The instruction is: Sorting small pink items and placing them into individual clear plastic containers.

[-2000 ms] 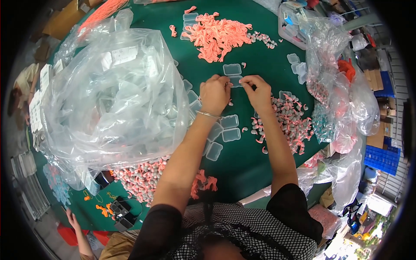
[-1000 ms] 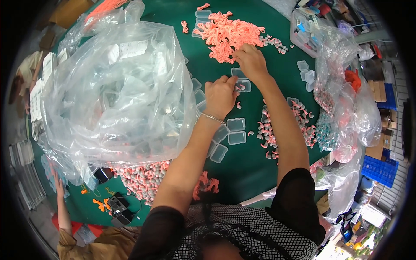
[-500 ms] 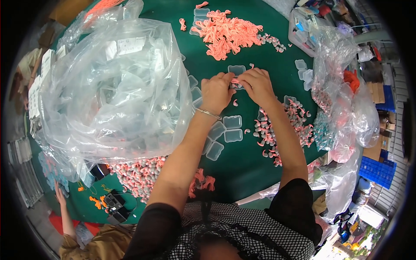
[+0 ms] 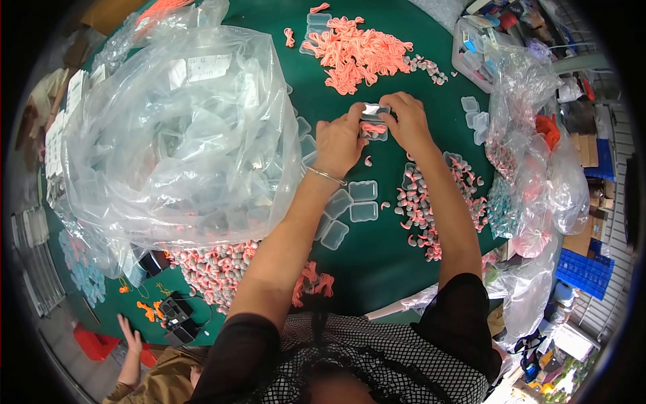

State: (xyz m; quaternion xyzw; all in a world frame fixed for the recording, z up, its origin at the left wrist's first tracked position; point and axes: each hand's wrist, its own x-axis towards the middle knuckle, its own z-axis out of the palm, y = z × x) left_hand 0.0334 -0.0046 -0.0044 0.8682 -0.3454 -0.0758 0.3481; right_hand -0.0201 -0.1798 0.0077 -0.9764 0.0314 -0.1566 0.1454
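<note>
Between my two hands is a small clear hinged plastic case (image 4: 383,136). Its lid (image 4: 374,108) stands tilted up and catches the light. A bundle of coral-pink cord (image 4: 371,128) lies inside. My left hand (image 4: 340,143) grips the case's left side, fingers closed at the lid's edge. On the right side, my right hand (image 4: 409,124) pinches the lid with thumb and fingers. Just below the case lies one loose curved pink-and-grey piece (image 4: 368,161). A heap of similar pieces (image 4: 418,202) spreads beside my right forearm.
A big clear bag (image 4: 182,148) of plastic cases fills the left. Coral cord bundles (image 4: 363,54) are heaped at the far side. Empty cases (image 4: 363,191) lie near my left wrist. More pink-and-grey pieces (image 4: 208,273) sit below the bag. Another person's hand (image 4: 130,334) shows at lower left.
The case's lid, lying open before, is now raised, and my fingers have shifted from the cord to the lid. The other person's hand has moved down and right, off the blue pieces.
</note>
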